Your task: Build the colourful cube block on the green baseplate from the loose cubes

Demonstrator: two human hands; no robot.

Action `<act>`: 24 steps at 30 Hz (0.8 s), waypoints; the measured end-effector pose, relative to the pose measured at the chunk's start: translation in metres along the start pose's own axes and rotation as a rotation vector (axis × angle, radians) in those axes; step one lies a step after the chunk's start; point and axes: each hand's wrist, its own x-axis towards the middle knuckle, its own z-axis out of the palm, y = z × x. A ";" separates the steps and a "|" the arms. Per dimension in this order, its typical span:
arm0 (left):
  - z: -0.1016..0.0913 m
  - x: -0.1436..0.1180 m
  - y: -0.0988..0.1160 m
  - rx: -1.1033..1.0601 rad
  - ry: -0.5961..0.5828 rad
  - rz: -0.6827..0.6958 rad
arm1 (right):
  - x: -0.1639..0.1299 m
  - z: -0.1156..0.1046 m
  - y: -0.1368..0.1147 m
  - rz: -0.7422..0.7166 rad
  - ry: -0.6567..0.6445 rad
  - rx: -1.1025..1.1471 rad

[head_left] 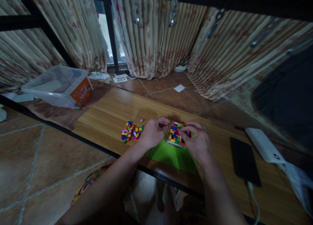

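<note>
A mosaic of small coloured building bricks (173, 133) sits in a shallow clear-edged frame on the green studded baseplate (168, 156). My left hand (153, 131) is at the mosaic's left edge, thumb and forefinger pinched, with a bit of red showing at the tips. From the right, my right hand (197, 139) reaches over the mosaic. Its fingers are closed close to the bricks, and whatever they pinch is too small to make out. Dark gaps show among the bricks. Left of my left hand lies a heap of loose bricks (132, 132), partly hidden by that hand.
The wooden table (105, 111) has a dark front edge. A clear plastic tub (56, 88) with an orange label stands at the far left. At the right lie a black phone (245, 160) with a cable and a white power bank (264, 145). Striped curtains (161, 36) hang behind.
</note>
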 end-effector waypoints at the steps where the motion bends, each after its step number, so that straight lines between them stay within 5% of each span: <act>1: 0.000 0.000 0.000 -0.004 -0.001 -0.002 | 0.000 0.001 0.001 0.020 0.004 0.017; 18: 0.000 -0.003 0.001 -0.041 -0.037 0.012 | -0.001 0.005 -0.005 -0.018 0.011 -0.097; 24: 0.002 -0.008 0.006 -0.014 -0.080 0.052 | -0.001 -0.003 0.004 0.077 0.085 0.133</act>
